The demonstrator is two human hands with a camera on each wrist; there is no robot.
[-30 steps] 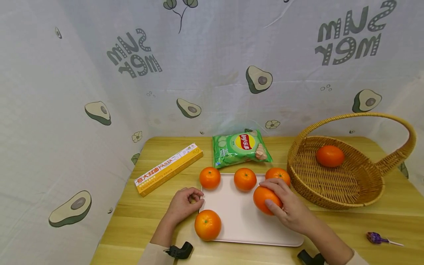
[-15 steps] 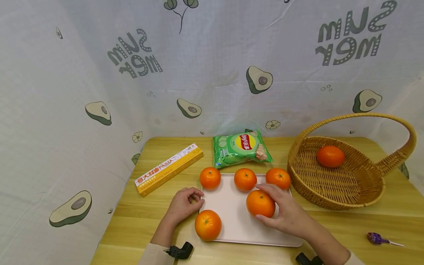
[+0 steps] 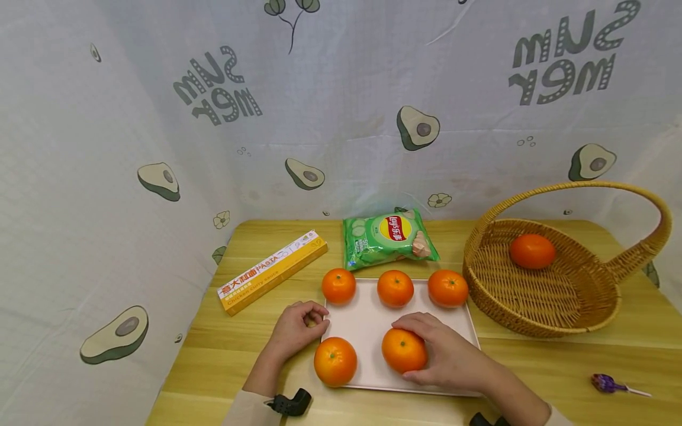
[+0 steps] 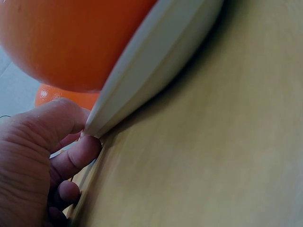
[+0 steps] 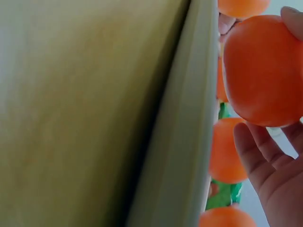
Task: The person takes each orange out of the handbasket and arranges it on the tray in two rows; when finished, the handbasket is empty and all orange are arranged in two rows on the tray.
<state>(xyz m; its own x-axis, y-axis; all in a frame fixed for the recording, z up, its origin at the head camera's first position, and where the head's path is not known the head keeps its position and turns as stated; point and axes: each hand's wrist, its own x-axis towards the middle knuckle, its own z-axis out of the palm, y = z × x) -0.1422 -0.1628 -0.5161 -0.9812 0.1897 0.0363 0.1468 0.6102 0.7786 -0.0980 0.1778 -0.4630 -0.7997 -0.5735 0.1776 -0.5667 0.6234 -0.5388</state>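
My right hand (image 3: 444, 357) grips an orange (image 3: 402, 350) low over the front middle of the pale pink tray (image 3: 367, 331). In the right wrist view, thumb and fingers lie on opposite sides of this orange (image 5: 265, 71). At the tray's left edge, my left hand (image 3: 298, 325) pinches the rim (image 4: 128, 80) between thumb and finger. A second orange (image 3: 335, 361) sits at the tray's front left corner. Along the back edge stand three more: a left orange (image 3: 338, 286), a middle orange (image 3: 395, 289) and a right orange (image 3: 448, 288).
A wicker basket (image 3: 538, 328) with a tall handle and one orange-red fruit (image 3: 533, 251) stands at the right. Behind the tray lies a green chip bag (image 3: 380, 239). A yellow pasta box (image 3: 274, 271) is at the back left, a purple-wrapped lollipop (image 3: 607, 383) at the far right.
My right hand has carried its orange forward-left, from near the back right orange toward the tray's front middle. The left hand has stayed at the rim.
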